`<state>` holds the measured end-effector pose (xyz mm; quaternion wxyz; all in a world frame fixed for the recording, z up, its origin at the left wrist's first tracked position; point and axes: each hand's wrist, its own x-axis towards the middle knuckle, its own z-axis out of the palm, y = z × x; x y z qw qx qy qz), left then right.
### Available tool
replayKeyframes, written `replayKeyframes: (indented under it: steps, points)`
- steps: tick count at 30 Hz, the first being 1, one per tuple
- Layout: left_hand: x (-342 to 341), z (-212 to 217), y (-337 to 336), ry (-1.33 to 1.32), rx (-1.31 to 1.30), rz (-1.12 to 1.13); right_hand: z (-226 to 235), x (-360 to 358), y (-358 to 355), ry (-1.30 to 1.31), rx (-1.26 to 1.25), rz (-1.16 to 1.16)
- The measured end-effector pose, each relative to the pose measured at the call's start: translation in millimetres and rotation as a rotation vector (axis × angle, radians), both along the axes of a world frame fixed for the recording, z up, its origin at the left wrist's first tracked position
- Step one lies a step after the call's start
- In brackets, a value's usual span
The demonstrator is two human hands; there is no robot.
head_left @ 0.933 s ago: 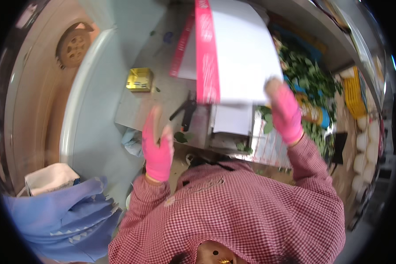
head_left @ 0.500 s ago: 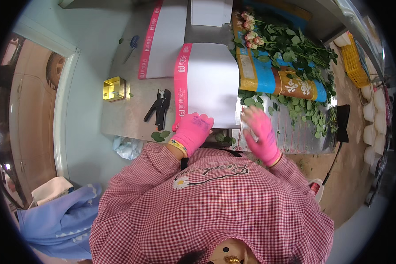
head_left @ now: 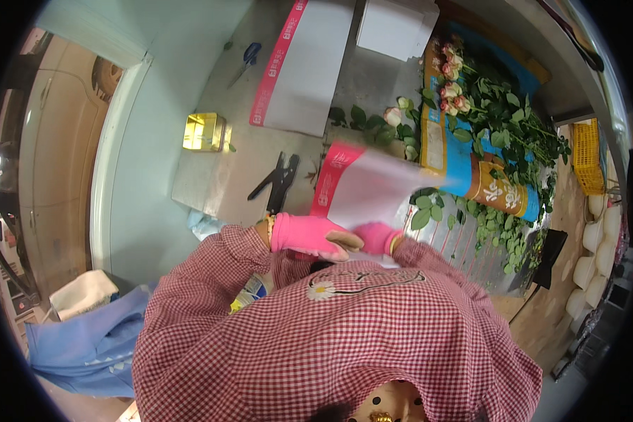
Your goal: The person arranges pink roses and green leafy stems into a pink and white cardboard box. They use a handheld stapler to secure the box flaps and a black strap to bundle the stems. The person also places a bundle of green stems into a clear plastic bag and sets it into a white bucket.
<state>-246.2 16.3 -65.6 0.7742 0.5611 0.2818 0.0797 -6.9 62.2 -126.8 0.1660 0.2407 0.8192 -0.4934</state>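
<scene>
A white sheet of wrapping paper [head_left: 373,186] with a pink printed border is raised off the metal table, its right part smeared by motion. Both hands, in pink gloves, come together at its near edge, low in front of my chest. My left hand [head_left: 313,235] is closed on that edge, with a tan patch of the glove showing. Just beside it, my right hand [head_left: 378,238] is blurred but looks closed on the paper too; its fingertips are hidden. A pale pink rose [head_left: 392,116] with leafy stems lies just beyond the sheet.
Left of the sheet lie a black stapler [head_left: 281,184], a gold box [head_left: 204,132] and blue-handled scissors [head_left: 246,62]. More bordered paper [head_left: 302,70] and white sheets [head_left: 394,28] lie at the back. Roses [head_left: 451,77] with long stems rest on blue-and-brown packaging [head_left: 482,184] at right.
The sheet has come up off the table, uncovering a rose and leaves. My right hand has moved left to meet my left hand, which has turned over. The whole view has tilted.
</scene>
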Motion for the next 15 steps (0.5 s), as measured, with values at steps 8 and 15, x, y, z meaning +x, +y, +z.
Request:
replayKeyframes:
  steps: [8,15]
  points:
    - [-10,-60,35,0.716,1.145,0.006,-41,62,58,0.089,-0.231,0.078]
    - [-12,-60,59,0.76,1.058,-0.01,80,-2,432,-0.122,0.756,-0.451]
